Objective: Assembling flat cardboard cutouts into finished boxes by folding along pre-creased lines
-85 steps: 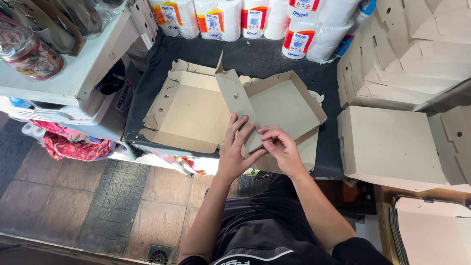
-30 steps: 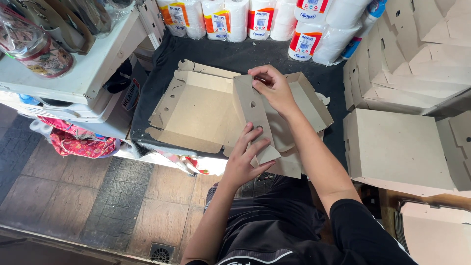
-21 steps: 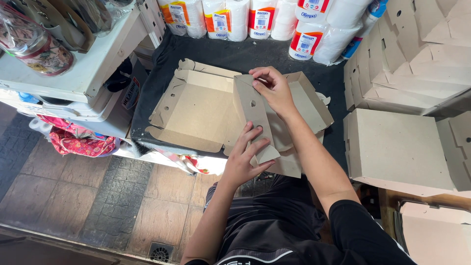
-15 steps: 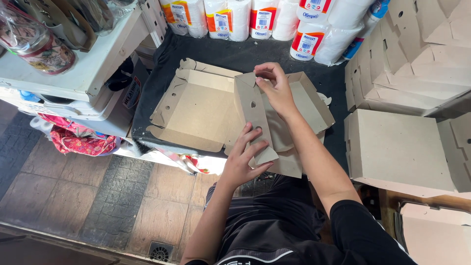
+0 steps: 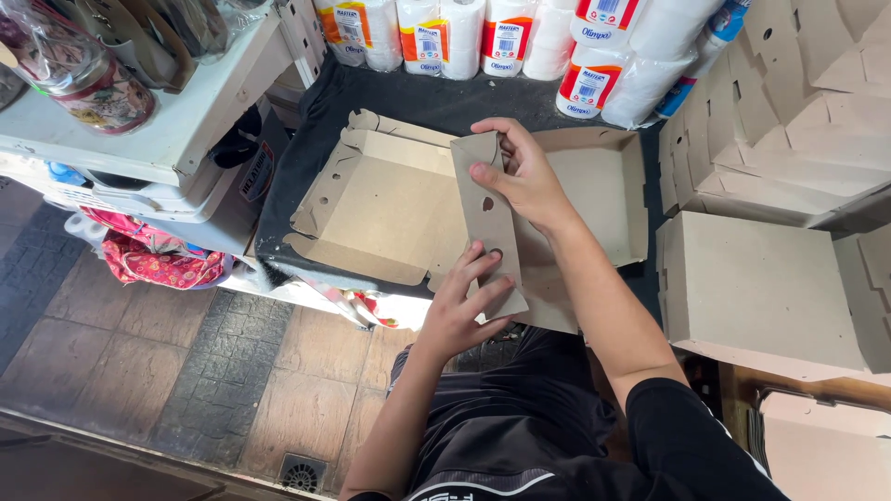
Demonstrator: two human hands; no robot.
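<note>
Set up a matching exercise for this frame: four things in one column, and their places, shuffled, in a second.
Things:
1. left hand
2. right hand
3. paper rolls
4. folded boxes

Places:
A. stacked at the right of the table
B. on the near end of the cardboard flap
C. standing along the far edge of the table
D. gripping the far end of the cardboard flap

Pairs: 1-B, 2-D, 3-C, 4-A
</note>
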